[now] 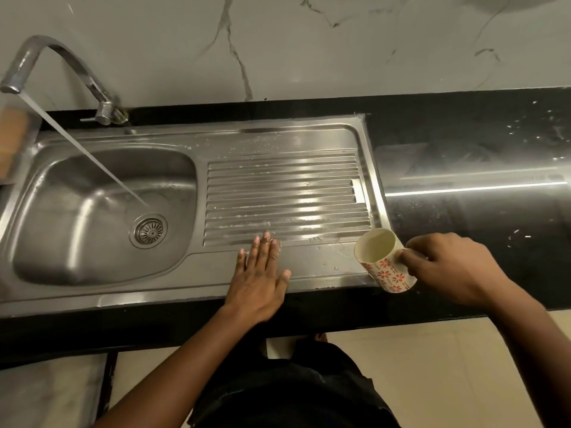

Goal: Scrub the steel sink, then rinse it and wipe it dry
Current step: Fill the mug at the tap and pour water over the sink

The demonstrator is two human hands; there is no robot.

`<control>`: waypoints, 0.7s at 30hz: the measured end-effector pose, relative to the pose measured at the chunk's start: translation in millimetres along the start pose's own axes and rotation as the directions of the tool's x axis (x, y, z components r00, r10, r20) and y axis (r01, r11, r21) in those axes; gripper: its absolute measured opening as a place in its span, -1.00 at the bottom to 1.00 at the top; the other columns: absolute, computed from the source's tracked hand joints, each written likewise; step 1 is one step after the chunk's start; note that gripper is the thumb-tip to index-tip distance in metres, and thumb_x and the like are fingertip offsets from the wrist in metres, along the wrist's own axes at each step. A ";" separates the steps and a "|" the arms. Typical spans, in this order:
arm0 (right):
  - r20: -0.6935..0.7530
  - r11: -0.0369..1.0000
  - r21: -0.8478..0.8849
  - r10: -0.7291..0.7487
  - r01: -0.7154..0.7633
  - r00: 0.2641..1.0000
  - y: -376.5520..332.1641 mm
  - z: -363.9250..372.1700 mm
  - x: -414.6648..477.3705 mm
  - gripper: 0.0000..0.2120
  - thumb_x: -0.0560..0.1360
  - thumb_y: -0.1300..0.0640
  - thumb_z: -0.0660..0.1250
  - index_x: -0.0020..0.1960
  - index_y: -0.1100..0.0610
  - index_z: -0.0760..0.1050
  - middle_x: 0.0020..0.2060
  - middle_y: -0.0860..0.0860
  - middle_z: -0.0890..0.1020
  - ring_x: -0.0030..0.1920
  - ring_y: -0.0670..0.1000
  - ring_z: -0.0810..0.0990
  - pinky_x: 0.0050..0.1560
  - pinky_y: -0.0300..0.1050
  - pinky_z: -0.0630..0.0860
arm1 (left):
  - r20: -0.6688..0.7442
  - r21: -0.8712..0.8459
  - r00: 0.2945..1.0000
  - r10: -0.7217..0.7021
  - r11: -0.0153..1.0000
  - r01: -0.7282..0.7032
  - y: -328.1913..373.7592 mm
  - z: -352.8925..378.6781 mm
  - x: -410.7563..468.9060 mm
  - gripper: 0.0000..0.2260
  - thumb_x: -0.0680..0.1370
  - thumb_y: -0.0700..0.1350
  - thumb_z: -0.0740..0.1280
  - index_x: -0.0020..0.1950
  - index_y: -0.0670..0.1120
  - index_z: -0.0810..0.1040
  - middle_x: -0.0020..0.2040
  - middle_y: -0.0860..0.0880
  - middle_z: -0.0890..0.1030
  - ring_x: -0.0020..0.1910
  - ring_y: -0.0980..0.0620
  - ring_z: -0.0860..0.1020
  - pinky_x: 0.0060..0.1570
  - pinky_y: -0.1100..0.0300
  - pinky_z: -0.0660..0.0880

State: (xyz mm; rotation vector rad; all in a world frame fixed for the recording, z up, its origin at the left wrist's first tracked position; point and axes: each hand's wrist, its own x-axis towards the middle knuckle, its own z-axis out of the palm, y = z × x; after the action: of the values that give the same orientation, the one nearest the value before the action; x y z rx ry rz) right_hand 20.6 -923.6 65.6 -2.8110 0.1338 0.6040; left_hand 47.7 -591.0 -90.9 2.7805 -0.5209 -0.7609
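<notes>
Top-down view of a kitchen counter w/ a steel sink [367, 180] set into it. Far left: a curved tap [61, 60] is running, its stream [92, 159] slanting down into the basin and landing just beside the drain [149, 230]. A blurred tan object sits at the left edge, too unclear to name. Centre: the ribbed drainboard [284, 196] shows white specks and wet streaks, likely soap residue. The left hand [259, 279] lies flat and open on the smooth front strip of the sink, fingers spread, tips touching the nearest rib. Right: the right hand [451, 267] is closed around a cup [384, 261] w/ red flower print, tipped toward the drainboard at the sink's front right corner, approx. over the rim. Whether it holds water can't be told. Far right: black counter [479, 211], speckled w/ droplets.

Judgement: this looks like the rinse stage.

Risks: poured from that corner, water could run over the raised rim onto the counter or off the front edge onto the floor. A wet cup could slip in the grip. The tap left running wastes water.

Room: drainboard and basin are bare, so both hands can sweep freely; the wall blocks the back, and the front counter edge lies close to the wrists.
</notes>
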 end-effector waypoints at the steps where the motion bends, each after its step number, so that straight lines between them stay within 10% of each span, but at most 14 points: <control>1: 0.006 1.000 -0.023 0.001 -0.001 1.000 -0.3 -1.0 0.7 -0.69 0.65 -0.24 0.17 0.07 -0.14 0.63 -0.21 -0.25 0.66 -0.34 -0.27 0.63 -0.39 -0.32 0.46 | 0.012 -0.005 1.000 0.021 1.000 -0.021 9.1 1.0 3.2 -0.37 0.74 0.23 -0.20 0.67 0.01 -0.42 0.64 0.00 -0.51 0.63 -0.02 -0.48 0.64 -0.15 -0.35; 10: 0.017 0.961 -0.255 -0.105 0.106 0.994 -9.7 -1.5 3.4 -0.53 0.61 -0.32 0.10 0.01 -0.07 0.67 -0.18 -0.12 0.70 -0.30 -0.13 0.64 -0.27 -0.21 0.59 | 0.082 0.092 0.911 0.404 0.907 -0.411 109.7 13.5 54.0 -0.38 0.74 0.22 -0.10 0.74 0.01 -0.18 0.72 0.00 -0.29 0.66 -0.04 -0.41 0.64 -0.22 -0.30; 21: 0.013 0.996 -0.083 0.012 -0.011 1.000 30.2 -10.4 -3.7 -0.60 0.62 -0.31 0.13 -0.07 -0.12 0.63 -0.31 -0.20 0.67 -0.38 -0.20 0.62 -0.39 -0.27 0.47 | -0.053 0.050 0.985 0.166 0.985 -0.164 79.3 10.7 47.8 -0.45 0.76 0.15 -0.19 0.70 0.09 -0.34 0.68 0.08 -0.40 0.64 0.02 -0.45 0.64 -0.09 -0.37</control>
State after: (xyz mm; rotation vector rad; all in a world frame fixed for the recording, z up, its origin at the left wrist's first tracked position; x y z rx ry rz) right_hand 17.0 -955.4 69.2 -2.8875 0.1246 0.6446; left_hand 58.4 -683.3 -98.3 2.7472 -0.7553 -0.6398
